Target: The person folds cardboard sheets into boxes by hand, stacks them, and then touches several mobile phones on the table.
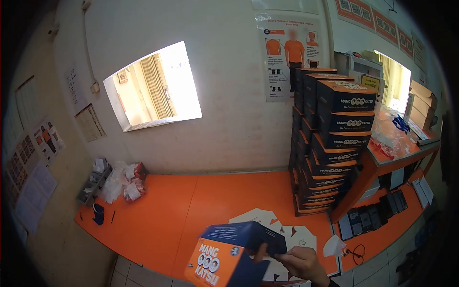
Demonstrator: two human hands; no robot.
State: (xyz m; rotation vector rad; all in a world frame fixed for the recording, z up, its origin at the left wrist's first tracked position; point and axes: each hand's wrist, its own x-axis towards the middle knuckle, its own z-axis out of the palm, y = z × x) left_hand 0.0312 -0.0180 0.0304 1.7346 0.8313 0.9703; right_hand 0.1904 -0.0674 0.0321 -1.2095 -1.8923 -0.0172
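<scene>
A cardboard food box [217, 260], orange and dark blue with "MANG KATSU" lettering, is tilted over the front of the orange table. My right hand [302, 264] is closed at its right side, with the fingers pinching the dark flap [273, 241]. Of my left hand [261, 252] only a finger or two shows against the box's open side; the rest is hidden by the box. Beneath and behind the box lie flat white cardboard blanks [302, 237] with cut notches, partly covered by it.
A tall stack of folded matching boxes [345, 128] stands at the table's back right. Plastic bags [125, 184], a grey organizer [93, 184] and a blue tape dispenser [98, 214] sit at the left. On the right are a raised shelf [382, 165], dark devices [366, 217] and a white pouch [333, 246].
</scene>
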